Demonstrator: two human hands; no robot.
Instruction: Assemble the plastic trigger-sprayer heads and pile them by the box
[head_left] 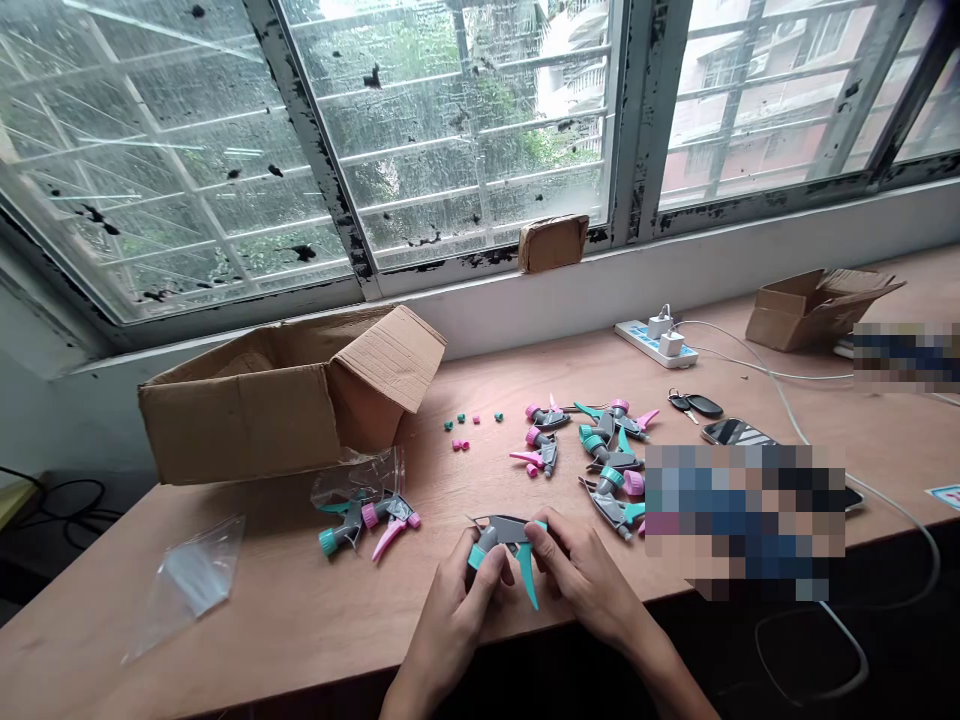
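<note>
Near the table's front edge, a grey and teal trigger spray head point(504, 530) is held between both hands. My left hand point(466, 592) is closed around its teal collar end. The fingers of my right hand point(576, 560) pinch the nozzle end, hiding most of it, and the teal trigger hangs down between the hands. To the left lie a teal-collared spray head point(346, 525) and a pink one point(390, 520) by a clear plastic bag point(349, 478). Several more pink and teal spray heads point(611, 505) are grouped to the right.
Small pink and teal caps point(460, 445) lie mid-table. An open cardboard box point(240, 425) stands at back left, a plastic bag point(196, 575) before it. A power strip point(656, 343), keys point(686, 403), a phone point(739, 432) and another box point(787, 315) are at right, around a blurred patch.
</note>
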